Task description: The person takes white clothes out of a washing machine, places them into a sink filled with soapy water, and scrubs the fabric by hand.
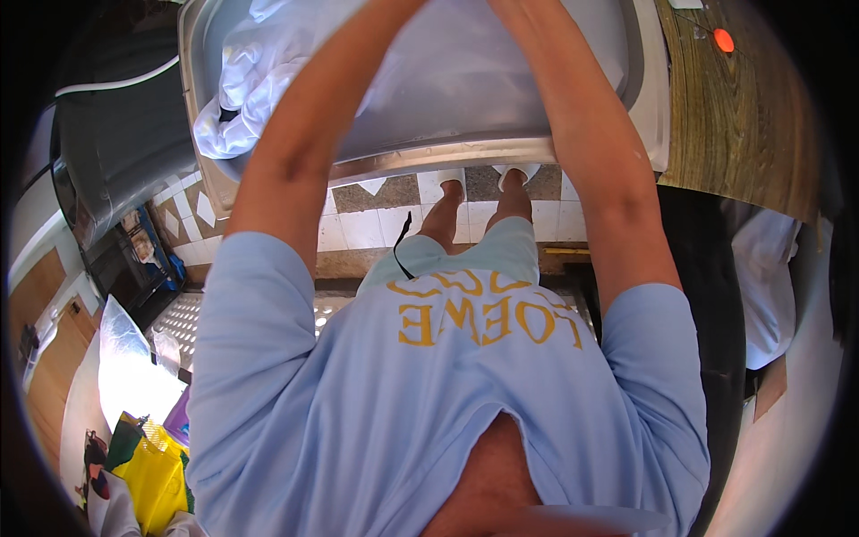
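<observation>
Both forearms, the left [335, 85] and the right [582, 85], stretch forward over a grey metal sink [438, 159] and come close together at the top edge. My hands lie beyond that edge, so their fingers and anything in them are hidden. Crumpled white cloth [255, 76] is heaped along the sink's left side, partly behind my left forearm. Between my arms the basin shows a smooth, cloudy grey surface; whether that is water or bare metal I cannot tell.
To the right is a wood-grain top [734, 116] with a small orange round thing [724, 40]. Pale cloth [768, 277] hangs below it. A dark appliance [116, 134] with a white cable [121, 82] stands left. Yellow cloth or plastic [154, 474] lies lower left. My feet are on patterned tiles [358, 228].
</observation>
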